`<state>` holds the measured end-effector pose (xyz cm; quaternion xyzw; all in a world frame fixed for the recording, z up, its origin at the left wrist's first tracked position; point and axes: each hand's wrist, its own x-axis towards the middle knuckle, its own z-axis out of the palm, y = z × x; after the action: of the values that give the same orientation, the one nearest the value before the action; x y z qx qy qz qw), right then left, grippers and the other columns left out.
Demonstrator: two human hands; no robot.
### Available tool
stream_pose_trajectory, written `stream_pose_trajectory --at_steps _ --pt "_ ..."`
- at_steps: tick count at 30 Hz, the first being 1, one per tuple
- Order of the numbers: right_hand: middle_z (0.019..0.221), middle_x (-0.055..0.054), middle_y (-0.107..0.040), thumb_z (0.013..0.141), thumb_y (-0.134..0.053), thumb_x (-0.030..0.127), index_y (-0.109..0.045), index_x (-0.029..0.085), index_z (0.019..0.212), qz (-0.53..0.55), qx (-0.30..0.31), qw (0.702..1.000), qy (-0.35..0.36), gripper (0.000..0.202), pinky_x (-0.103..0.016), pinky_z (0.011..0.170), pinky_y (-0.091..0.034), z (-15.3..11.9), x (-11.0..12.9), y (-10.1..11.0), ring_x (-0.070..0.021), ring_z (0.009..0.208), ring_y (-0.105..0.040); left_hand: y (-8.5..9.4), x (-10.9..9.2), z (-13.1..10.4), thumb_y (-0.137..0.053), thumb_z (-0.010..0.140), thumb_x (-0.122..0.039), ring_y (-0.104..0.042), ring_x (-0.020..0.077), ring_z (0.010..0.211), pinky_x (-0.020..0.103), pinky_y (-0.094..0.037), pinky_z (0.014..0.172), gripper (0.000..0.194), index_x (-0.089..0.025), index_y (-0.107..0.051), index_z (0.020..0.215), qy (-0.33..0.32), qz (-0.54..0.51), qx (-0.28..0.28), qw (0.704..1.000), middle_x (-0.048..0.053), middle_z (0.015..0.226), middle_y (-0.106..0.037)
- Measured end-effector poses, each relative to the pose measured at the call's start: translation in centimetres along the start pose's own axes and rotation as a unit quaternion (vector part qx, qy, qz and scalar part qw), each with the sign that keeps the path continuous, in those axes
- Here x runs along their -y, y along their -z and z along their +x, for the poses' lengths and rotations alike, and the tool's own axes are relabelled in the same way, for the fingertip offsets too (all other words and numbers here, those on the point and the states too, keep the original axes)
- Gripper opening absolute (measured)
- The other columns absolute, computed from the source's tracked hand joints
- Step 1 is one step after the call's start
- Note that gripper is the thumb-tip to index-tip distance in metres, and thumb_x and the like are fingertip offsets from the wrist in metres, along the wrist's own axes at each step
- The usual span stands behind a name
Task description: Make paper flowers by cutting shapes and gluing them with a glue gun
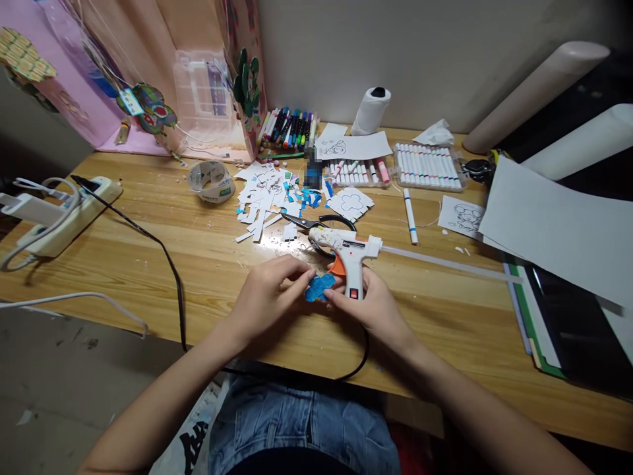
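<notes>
A small blue piece with a wavy outline (319, 288) is pinched between my two hands above the near part of the table. My left hand (271, 290) holds its left edge with thumb and fingertips. On the other side, my right hand (366, 305) grips its right edge with the thumb. A white glue gun (352, 261) with an orange trigger lies just beyond, its handle against my right hand and a clear glue stick (445, 260) sticking out to the right. Black-handled scissors (337, 220) lie partly under the gun.
White and blue paper scraps (262, 191), a tape roll (211, 181) and marker sets (429, 166) lie farther back. A power strip (74, 218) with cables is at left. Large paper sheets (558, 231) and folders are at right. A pink box structure (198, 79) stands back left.
</notes>
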<state>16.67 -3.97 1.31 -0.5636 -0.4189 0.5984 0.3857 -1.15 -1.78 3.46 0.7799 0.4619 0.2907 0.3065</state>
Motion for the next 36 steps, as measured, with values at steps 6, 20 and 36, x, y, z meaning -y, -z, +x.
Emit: stream_pose_trajectory --at_steps 6,20,36 --pt "0.073 -0.001 -0.063 0.058 -0.075 0.03 -0.052 0.016 0.09 0.0 -0.005 1.0 -0.017 0.042 -0.027 0.055 -0.053 -0.1 0.2 -0.1 -0.0133 0.056 -0.061 -0.1 0.1 0.1 -0.053 0.085 -0.027 -0.062 0.0134 0.073 0.025 -0.049 0.069 0.016 -0.017 -0.065 0.081 0.017 -0.038 -0.059 0.997 0.003 0.079 -0.068" --pt "0.075 -0.001 -0.061 0.059 -0.074 0.032 -0.051 0.015 0.093 -0.003 0.0 1.0 -0.026 0.044 -0.028 0.055 -0.053 -0.2 0.4 -0.1 -0.0142 0.058 -0.061 -0.1 0.1 1.2 -0.07 0.071 -0.022 -0.066 0.0132 0.069 0.024 -0.056 0.064 0.009 -0.015 -0.067 0.076 0.103 -0.238 -0.119 0.958 0.003 0.075 -0.071" --pt "0.072 0.0 -0.06 0.059 -0.072 0.034 -0.05 0.015 0.091 0.014 -0.018 1.0 -0.017 0.043 -0.026 0.054 -0.052 0.3 0.1 0.1 -0.0126 0.055 -0.059 0.3 0.9 0.6 -0.061 0.08 -0.021 -0.061 0.0153 0.082 0.028 -0.049 0.071 0.015 -0.017 -0.066 0.094 -0.186 0.111 -0.043 0.975 0.007 0.091 -0.067"
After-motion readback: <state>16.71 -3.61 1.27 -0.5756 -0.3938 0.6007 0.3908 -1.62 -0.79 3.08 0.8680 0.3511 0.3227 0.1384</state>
